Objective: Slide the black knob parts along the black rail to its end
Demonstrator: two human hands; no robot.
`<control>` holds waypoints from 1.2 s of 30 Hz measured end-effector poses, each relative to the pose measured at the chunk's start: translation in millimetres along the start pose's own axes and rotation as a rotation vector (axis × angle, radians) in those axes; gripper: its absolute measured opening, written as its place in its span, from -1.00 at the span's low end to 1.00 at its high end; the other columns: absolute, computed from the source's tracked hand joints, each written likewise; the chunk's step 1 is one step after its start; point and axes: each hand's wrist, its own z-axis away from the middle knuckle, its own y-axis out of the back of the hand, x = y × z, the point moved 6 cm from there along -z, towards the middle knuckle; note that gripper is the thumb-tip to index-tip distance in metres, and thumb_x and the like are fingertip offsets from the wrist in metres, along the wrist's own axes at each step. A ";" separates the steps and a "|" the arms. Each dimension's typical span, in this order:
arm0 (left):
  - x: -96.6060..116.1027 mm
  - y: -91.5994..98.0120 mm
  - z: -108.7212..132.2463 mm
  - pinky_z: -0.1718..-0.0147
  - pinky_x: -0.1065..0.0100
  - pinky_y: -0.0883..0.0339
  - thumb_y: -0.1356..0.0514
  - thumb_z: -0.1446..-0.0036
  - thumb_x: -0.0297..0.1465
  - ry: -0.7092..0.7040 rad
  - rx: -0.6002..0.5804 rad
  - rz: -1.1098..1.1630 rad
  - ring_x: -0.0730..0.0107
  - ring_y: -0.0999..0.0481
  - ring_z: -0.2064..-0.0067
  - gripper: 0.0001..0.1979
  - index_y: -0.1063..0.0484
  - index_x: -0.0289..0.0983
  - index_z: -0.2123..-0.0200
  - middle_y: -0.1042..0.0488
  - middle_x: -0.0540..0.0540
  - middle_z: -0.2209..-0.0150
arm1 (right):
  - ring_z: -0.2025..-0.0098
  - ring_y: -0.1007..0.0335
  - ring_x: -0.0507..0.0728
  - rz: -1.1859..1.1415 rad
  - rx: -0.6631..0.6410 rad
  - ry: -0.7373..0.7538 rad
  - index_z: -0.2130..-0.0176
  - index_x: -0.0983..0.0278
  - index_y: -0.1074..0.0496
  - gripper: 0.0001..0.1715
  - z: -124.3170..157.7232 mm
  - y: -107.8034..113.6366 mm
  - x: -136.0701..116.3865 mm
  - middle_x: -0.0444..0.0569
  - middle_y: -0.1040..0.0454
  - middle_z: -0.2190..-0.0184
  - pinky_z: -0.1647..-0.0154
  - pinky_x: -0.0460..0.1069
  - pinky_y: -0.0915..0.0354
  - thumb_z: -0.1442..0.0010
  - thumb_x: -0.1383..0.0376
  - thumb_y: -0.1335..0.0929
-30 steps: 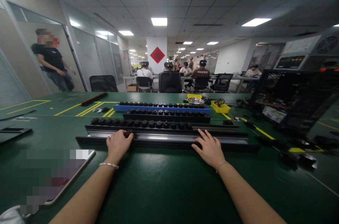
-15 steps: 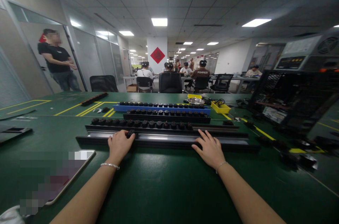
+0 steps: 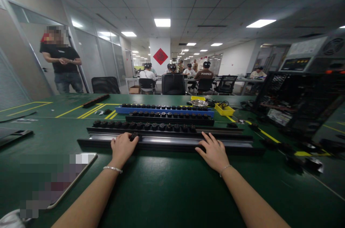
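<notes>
A long black rail (image 3: 167, 146) with a shiny metal channel lies crosswise in front of me. At its left part, my left hand (image 3: 122, 147) has its thumb and fingers around a small black block (image 3: 134, 136) that sits at the channel. The block's underside is hidden. Farther right, my right hand (image 3: 212, 150) rests on the same rail with fingers spread, holding nothing. Just behind lies another black rail (image 3: 218, 131) bearing a row of similar black blocks (image 3: 147, 126). Two more rows stand beyond it, one on a blue rail (image 3: 164, 111).
At the left lies a phone (image 3: 72, 177). A yellow bin (image 3: 224, 109) with cables and a metal bowl (image 3: 199, 103) stand at the back. An opened computer case (image 3: 293, 102) and loose black parts occupy the right. A person (image 3: 63, 61) stands beyond the table; others sit farther off.
My left hand and the small black block have shifted slightly to the right along the rail. My right hand has stayed put. The standing person has turned and brought both hands together.
</notes>
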 end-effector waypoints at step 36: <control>18.1 -4.7 9.3 -0.11 0.05 0.01 -0.05 -0.09 -0.13 -0.139 -0.001 0.039 0.08 -0.29 -0.10 -0.62 -0.46 -0.21 0.17 -0.47 -0.17 0.05 | -0.31 0.21 0.26 0.021 0.008 0.006 0.12 0.11 -0.44 -0.43 0.7 1.3 0.3 -0.10 -0.04 -0.28 -0.16 0.27 0.10 -0.20 -0.10 -0.09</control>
